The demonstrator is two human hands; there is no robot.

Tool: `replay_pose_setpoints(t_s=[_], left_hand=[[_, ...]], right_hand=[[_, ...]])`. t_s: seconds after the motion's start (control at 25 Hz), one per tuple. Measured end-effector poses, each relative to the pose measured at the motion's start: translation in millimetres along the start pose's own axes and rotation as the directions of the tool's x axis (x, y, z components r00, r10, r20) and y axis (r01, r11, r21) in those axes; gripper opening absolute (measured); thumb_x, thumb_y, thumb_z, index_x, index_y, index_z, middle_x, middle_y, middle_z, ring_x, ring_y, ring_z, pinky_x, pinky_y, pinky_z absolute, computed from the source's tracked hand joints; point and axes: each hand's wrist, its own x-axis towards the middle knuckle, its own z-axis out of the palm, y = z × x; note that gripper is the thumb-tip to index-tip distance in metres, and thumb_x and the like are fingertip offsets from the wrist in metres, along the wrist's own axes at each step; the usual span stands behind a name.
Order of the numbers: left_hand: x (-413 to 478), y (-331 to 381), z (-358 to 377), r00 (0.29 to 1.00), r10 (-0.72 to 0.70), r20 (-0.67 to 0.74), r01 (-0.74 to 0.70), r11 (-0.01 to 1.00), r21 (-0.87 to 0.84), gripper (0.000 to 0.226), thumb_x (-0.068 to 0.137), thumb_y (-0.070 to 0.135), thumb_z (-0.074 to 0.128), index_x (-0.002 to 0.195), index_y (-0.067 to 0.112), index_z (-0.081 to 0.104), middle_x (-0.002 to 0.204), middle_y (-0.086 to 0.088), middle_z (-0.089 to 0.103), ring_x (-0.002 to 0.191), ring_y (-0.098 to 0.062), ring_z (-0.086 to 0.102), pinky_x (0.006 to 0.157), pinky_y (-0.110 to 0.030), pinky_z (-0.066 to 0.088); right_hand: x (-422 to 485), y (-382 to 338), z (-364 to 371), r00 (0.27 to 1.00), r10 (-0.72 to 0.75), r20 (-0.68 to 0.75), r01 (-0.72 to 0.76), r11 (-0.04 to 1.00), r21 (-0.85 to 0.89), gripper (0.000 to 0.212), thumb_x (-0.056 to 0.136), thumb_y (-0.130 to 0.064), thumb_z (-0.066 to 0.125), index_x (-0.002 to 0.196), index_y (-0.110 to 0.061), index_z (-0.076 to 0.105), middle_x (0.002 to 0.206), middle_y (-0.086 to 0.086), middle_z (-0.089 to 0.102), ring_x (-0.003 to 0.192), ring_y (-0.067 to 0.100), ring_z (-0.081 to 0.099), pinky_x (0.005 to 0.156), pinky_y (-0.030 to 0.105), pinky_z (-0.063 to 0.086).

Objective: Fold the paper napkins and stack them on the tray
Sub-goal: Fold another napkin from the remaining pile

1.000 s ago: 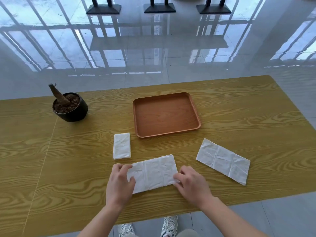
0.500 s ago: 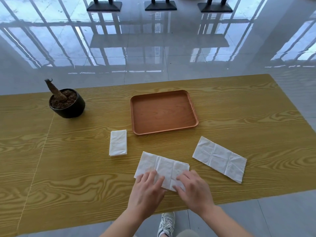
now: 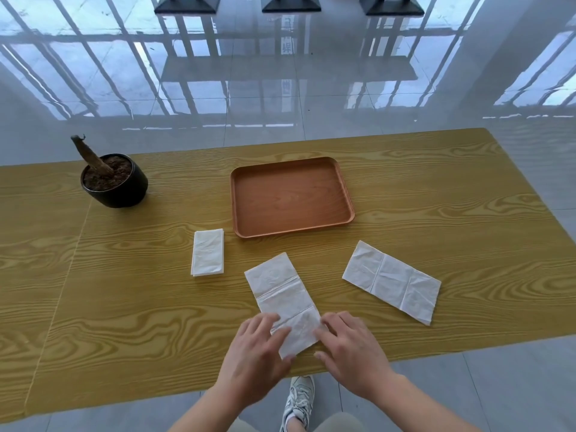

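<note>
White napkin (image 3: 282,294) (creased in thirds) lies angled on the surface (image 3: 436,198). Both the left hand (image 3: 255,353) and right hand (image 3: 352,347) press its near end, grips apart.

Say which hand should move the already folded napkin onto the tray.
Left, probably. The folded napkin lies left of the tray, nearer the left hand; the right hand would have to cross the middle napkin.
</note>
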Motion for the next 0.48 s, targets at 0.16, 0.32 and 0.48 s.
replay_pose_setpoints(t_s=[0.16, 0.32, 0.48], left_hand=[[-18.0, 5.5, 9.7, 0.996, 0.026, 0.083, -0.031, 0.997, 0.069, 0.074, 0.068, 0.080, 0.056, 0.120, 0.028, 0.060, 0.133, -0.006, 0.056, 0.125, -0.027, 0.052, 0.104, -0.045, 0.045], [-27.8, -1.0, 9.6, 0.990, 0.063, 0.127, -0.077, 0.992, 0.101, 0.064, 0.058, 0.055, 0.080, 0.113, 0.027, 0.065, 0.133, -0.007, 0.061, 0.129, -0.027, 0.055, 0.103, -0.049, 0.048], [-36.3, -3.7, 12.9, 0.992, 0.084, 0.094, -0.090, 0.993, 0.070, 0.047, 0.056, 0.040, 0.088, 0.097, 0.027, 0.070, 0.125, -0.004, 0.066, 0.123, -0.024, 0.059, 0.097, -0.044, 0.052]], right_hand=[[4.1, -2.3, -3.6, 1.000, 0.016, -0.010, -0.015, 0.999, 0.047, 0.049, 0.087, -0.047, 0.057, 0.131, -0.028, 0.051, 0.111, -0.005, 0.054, 0.099, 0.018, 0.052, 0.085, 0.034, 0.049], [-4.0, -5.9, 0.9, 0.999, -0.045, -0.008, 0.044, 0.999, -0.023, 0.061, 0.082, -0.066, 0.056, 0.129, -0.027, 0.054, 0.112, -0.002, 0.053, 0.101, 0.021, 0.053, 0.091, 0.038, 0.049], [-14.8, -7.1, 6.6, 0.994, -0.100, -0.052, 0.098, 0.994, -0.049, 0.074, 0.069, -0.076, 0.059, 0.123, -0.024, 0.062, 0.110, -0.002, 0.058, 0.101, 0.022, 0.057, 0.095, 0.039, 0.049]])
